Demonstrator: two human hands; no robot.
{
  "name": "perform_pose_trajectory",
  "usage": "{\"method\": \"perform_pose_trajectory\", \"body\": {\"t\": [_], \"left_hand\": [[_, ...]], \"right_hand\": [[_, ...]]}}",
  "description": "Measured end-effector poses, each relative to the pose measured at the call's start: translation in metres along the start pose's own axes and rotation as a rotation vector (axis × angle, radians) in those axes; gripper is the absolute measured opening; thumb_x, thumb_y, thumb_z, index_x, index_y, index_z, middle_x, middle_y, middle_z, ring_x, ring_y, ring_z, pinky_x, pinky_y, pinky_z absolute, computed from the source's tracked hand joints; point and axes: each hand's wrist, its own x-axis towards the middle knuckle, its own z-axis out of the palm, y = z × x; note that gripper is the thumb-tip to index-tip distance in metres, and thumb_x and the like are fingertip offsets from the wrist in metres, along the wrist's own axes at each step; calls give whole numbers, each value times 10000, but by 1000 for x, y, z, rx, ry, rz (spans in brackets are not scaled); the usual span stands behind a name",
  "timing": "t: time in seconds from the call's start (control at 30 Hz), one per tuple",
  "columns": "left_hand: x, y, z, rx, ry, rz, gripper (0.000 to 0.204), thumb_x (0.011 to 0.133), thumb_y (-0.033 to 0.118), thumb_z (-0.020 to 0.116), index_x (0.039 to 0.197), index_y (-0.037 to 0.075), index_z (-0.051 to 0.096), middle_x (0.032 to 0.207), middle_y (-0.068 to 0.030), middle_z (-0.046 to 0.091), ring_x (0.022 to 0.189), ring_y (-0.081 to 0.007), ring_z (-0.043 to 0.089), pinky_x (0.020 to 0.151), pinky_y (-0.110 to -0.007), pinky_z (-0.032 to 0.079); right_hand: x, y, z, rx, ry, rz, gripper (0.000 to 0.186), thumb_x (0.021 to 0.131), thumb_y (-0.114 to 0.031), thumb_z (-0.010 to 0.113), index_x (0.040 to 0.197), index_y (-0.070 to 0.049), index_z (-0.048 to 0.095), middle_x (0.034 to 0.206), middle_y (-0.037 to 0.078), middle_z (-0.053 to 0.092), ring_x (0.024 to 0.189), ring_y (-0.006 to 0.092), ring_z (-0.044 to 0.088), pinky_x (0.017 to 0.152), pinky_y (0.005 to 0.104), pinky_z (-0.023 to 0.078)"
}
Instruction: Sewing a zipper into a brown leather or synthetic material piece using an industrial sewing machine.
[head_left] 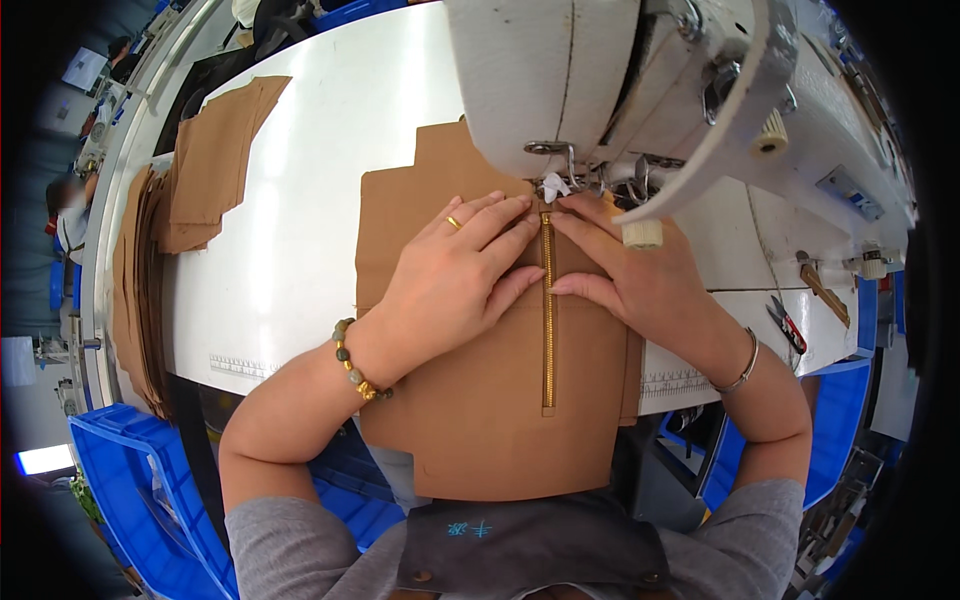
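A brown panel with notched corners [490, 420] lies on the white table and hangs over its front edge toward me. Down its middle runs a brass-toothed zipper [548, 330], its upper end just below the needle area of a white sewing machine [545, 80]. My left hand [450, 260] rests flat on the panel left of the zipper, fingers stretched toward the needle. On the other side, my right hand [635, 265] lies with fingers extended, partly hidden by the machine. Both thumbs touch down beside the zipper teeth. A white scrap [555, 186] sits by the presser foot.
Brown cut pieces [215, 150] lie at the table's left, beside a thicker stack [135, 290] along the edge. Red-handled thread snips [788, 325] rest at the right. Blue bins stand below, one at the left [130, 480] and one at the right [840, 420].
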Motion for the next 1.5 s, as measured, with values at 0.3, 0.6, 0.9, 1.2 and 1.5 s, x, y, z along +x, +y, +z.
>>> {"method": "perform_pose_trajectory", "body": {"t": [0.3,0.6,0.9,1.2,1.5], "left_hand": [[-2,-1,0,7,-67,-23,453,969,328,725,1299,17,699,1397,-139,663,1306,-339,627,1105,-514,510],[1,-1,1,-32,-20,-10,474,916,258,777,1299,-9,694,1209,-143,696,1154,-345,653,1078,-465,510],[1,-2,5,-20,2,-4,462,927,271,763,1291,-7,700,1206,-150,680,1133,-345,656,1079,-470,510],[3,-1,2,9,-15,12,482,909,270,776,1293,-11,703,1146,-139,686,1069,-329,662,1038,-446,527],[3,-2,1,3,-17,22,517,901,286,782,1307,-23,702,1204,-140,701,1050,-317,662,991,-416,538]], "right_hand": [[0,-1,4,-95,111,-61,619,813,-472,793,1282,-79,697,1094,103,712,1086,306,654,1111,471,451],[-2,2,9,-92,97,-43,618,836,-496,767,1310,-105,698,1122,114,721,1076,306,656,1128,494,459],[-4,4,9,-118,97,-34,638,844,-507,756,1350,-122,701,1108,111,735,1062,318,670,1136,492,455],[-3,2,7,-116,102,-46,629,849,-491,752,1333,-92,700,1129,81,729,1092,281,660,1145,488,446],[-3,2,7,-121,95,-53,629,837,-478,760,1313,-72,695,1112,80,718,1099,273,652,1131,492,458]]}}
